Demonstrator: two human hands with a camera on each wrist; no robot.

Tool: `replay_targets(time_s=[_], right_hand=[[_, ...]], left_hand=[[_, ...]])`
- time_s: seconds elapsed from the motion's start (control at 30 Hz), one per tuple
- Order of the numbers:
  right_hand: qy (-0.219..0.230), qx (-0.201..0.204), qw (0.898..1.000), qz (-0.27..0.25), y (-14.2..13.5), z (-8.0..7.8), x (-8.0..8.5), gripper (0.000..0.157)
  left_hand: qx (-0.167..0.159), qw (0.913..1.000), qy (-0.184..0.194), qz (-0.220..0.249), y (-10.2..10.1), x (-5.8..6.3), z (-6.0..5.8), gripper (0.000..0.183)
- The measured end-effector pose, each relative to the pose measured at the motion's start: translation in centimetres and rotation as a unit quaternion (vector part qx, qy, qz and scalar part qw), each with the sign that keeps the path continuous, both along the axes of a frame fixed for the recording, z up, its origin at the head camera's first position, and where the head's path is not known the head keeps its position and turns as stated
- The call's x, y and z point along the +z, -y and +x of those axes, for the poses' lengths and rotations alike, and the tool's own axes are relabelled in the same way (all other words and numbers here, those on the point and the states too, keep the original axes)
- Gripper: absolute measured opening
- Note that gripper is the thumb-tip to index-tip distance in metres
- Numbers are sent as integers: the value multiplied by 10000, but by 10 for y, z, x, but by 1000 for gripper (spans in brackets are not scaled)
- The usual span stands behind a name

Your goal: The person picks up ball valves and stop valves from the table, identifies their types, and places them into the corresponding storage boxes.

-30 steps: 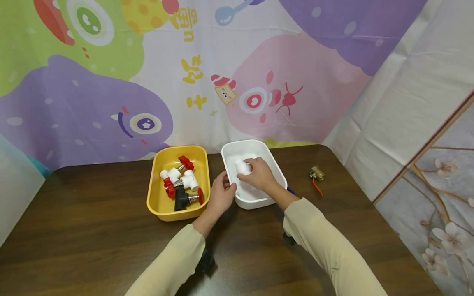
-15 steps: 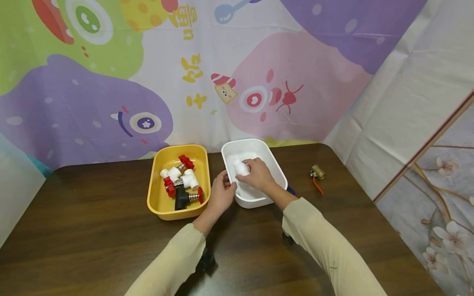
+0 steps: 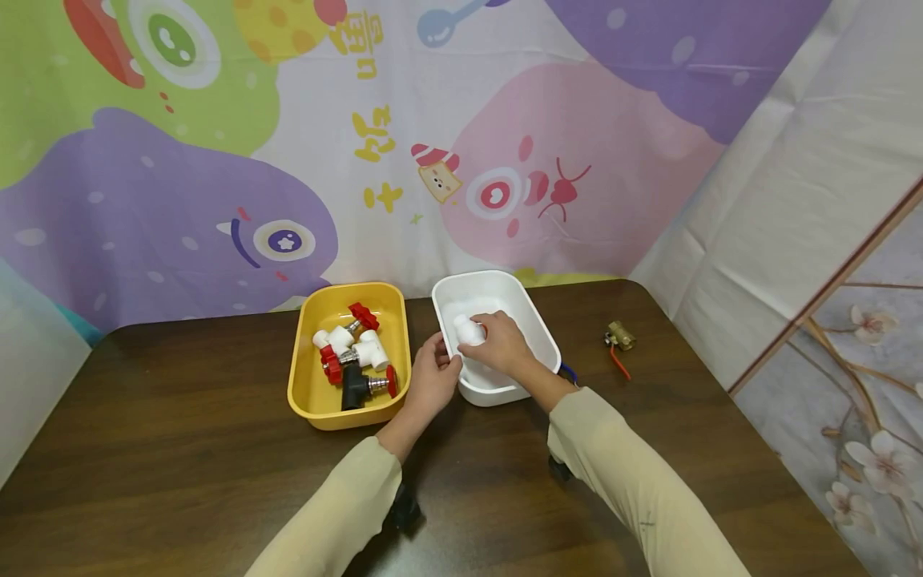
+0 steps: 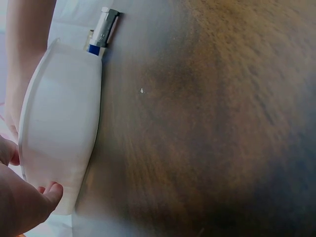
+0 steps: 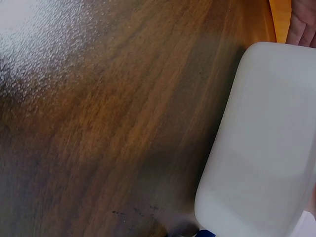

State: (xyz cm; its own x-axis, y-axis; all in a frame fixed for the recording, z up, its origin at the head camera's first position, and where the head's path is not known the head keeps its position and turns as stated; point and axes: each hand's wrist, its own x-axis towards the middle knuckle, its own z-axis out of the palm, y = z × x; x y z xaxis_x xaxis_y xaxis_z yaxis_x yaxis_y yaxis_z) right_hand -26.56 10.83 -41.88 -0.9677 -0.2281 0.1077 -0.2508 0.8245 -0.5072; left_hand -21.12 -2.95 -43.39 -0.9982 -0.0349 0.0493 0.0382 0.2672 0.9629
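Inside the white plastic bin [image 3: 497,395], my right hand [image 3: 501,344] grips a white pipe valve [image 3: 469,330] between thumb and fingers. A bit of red shows beside the fingers; the rest of the valve is covered. The head view shows my left hand [image 3: 431,377] at the bin's left side, between the two bins. In the left wrist view, the left hand [image 4: 22,197] holds the white bin [image 4: 61,108] by its rim and outer wall. The right wrist view has mostly the outside of the white bin [image 5: 266,143], with the right hand's grip out of sight.
A yellow bin [image 3: 306,397] to the left holds several valves with red handwheels, including a black one [image 3: 353,388]. A brass ball valve [image 3: 618,336] with a red lever lies on the wooden table [image 3: 180,449]. Something with a blue handle [image 3: 568,373] sits right of the white bin.
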Motion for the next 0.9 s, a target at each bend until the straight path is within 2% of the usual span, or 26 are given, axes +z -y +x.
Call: replay_targets(time_s=[0.47, 0.9], right_hand=[[-52, 44, 10000, -15, 3, 0, -3, 56], [176, 31, 9997, 135, 4, -2, -6, 58]], left_hand=[[100, 9999, -87, -25, -1, 0, 3, 48], [137, 9999, 13, 2, -2, -1, 2, 50]])
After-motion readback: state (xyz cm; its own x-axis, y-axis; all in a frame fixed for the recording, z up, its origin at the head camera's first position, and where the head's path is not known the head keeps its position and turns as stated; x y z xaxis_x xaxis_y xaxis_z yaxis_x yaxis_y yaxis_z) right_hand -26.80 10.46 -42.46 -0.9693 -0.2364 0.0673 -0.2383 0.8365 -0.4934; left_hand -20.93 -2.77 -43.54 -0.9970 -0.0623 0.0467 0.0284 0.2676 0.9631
